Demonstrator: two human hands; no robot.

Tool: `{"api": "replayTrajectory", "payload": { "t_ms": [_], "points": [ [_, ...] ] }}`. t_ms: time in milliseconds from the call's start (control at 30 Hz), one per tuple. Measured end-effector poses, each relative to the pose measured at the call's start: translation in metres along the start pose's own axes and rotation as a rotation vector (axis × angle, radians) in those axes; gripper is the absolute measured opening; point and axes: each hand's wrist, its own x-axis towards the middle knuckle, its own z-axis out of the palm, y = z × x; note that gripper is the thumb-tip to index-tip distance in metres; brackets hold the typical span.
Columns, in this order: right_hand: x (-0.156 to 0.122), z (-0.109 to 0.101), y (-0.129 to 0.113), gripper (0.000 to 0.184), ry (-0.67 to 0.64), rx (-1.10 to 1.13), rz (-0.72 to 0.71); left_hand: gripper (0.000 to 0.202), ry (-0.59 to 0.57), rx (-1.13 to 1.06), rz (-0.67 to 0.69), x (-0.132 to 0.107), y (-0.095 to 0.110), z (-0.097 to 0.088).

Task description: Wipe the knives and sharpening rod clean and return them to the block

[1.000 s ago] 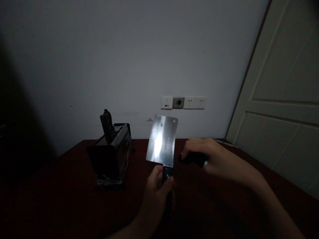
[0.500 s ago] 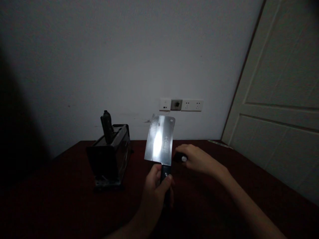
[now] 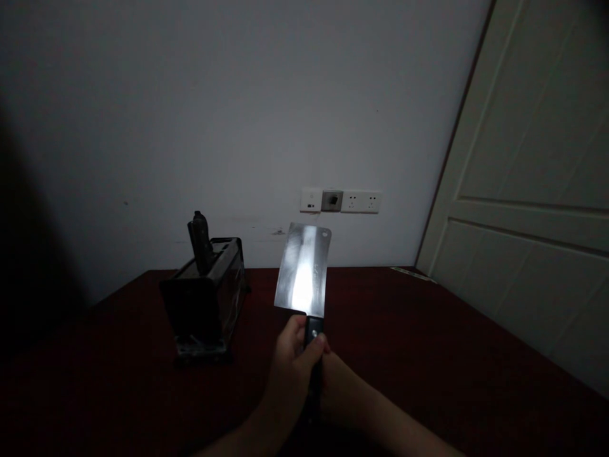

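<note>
At lower centre of the frame, the cleaver [image 3: 303, 270] points blade-up, its handle [image 3: 314, 325] clamped by the left hand [image 3: 291, 368], the right hand [image 3: 340, 386] partly hidden behind, its grip indeterminable.

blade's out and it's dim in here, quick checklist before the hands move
1. Left hand around the handle of the cleaver: ok
2. Left fingers clear of the blade: cannot tell, they sit very close
3. Right hand in full view: not ok, mostly hidden behind left hand and handle
4. Right hand's contents: cannot tell
5. Knife block upright on the table: ok
</note>
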Motion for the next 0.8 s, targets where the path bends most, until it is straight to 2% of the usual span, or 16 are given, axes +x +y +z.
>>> {"api": "replayTrajectory", "payload": {
  "t_ms": [167,267,367,500,600,733,800],
  "points": [
    [-0.001,0.005,-0.016,0.033,0.167,0.102,-0.083,0.017,0.014,-0.005,-0.03,-0.002,0.001,0.001],
    [-0.001,0.006,-0.024,0.035,0.194,0.11,-0.12,0.02,-0.022,-0.008,-0.053,-0.002,-0.001,0.001],
    [-0.001,0.007,-0.031,0.036,0.182,0.134,-0.101,0.022,-0.061,-0.016,-0.05,-0.001,-0.001,0.0],
    [-0.001,0.005,-0.033,0.038,0.102,0.288,-0.023,0.024,-0.041,-0.051,-0.019,0.001,0.0,0.001],
    [-0.002,0.01,-0.03,0.037,0.072,0.347,-0.061,0.024,-0.041,-0.071,-0.013,0.002,-0.002,0.001],
    [-0.002,0.022,-0.024,0.034,0.089,0.382,-0.063,0.024,-0.054,-0.049,-0.019,0.005,-0.003,0.0],
    [-0.003,0.022,-0.023,0.033,0.125,0.42,-0.072,0.024,-0.043,-0.049,-0.03,0.005,-0.002,-0.001]
  ]
}}
